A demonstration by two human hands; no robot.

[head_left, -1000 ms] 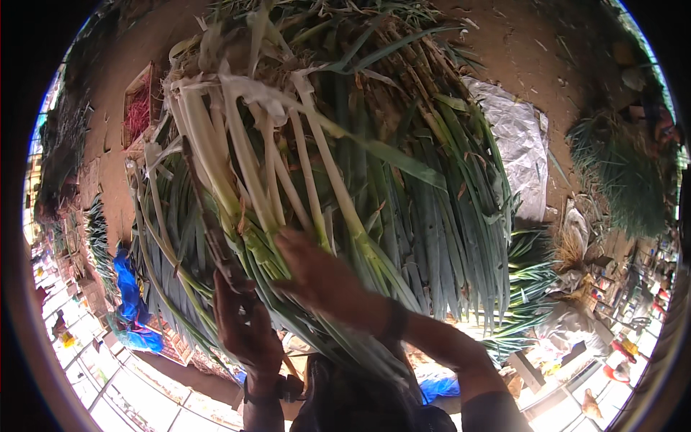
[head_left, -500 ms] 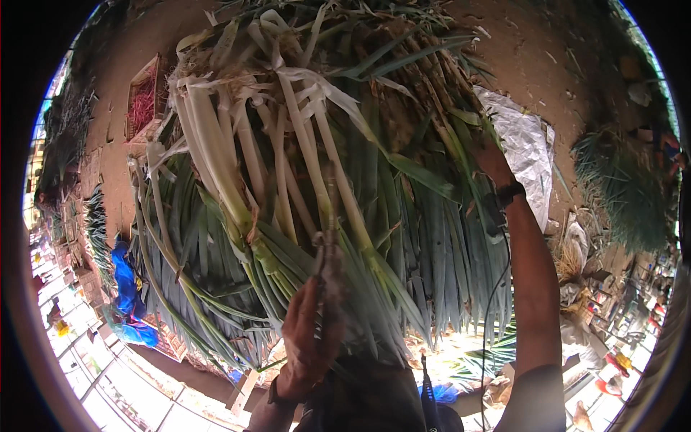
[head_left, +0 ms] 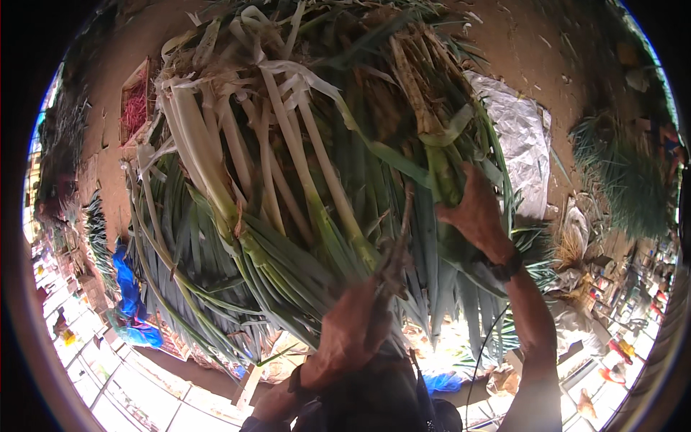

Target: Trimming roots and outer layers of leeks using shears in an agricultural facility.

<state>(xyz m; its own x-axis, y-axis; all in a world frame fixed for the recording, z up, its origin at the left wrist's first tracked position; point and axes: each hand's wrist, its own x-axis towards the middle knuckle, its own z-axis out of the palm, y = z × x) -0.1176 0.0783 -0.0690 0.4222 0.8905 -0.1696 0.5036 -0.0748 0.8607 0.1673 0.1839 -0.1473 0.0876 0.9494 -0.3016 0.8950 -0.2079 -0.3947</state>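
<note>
A large heap of leeks [head_left: 288, 173], with white shanks, rooty tops and long green leaves, lies in front of me. On its right side my right hand [head_left: 475, 216] is closed round a bunch of leeks [head_left: 446, 169] with dry, brownish outer leaves. My left hand [head_left: 356, 324] is low over the middle of the heap. Its fingers are wrapped round a narrow-bladed metal tool [head_left: 400, 252], which points up and away toward the bunch. Motion smears the tool, so its exact kind is unclear.
A wooden crate of thin reddish strands [head_left: 135, 108] stands on the brown floor at far left. Whitish sheeting [head_left: 522, 144] lies right of the heap, with another green pile [head_left: 622, 180] beyond. Blue plastic [head_left: 126, 288] is at the left. A dark cord [head_left: 484, 356] hangs near my right arm.
My right hand has drawn a bunch of leeks inward and nearer, now more upright in view. My left hand has moved right with the tool, whose blade has tilted to the right.
</note>
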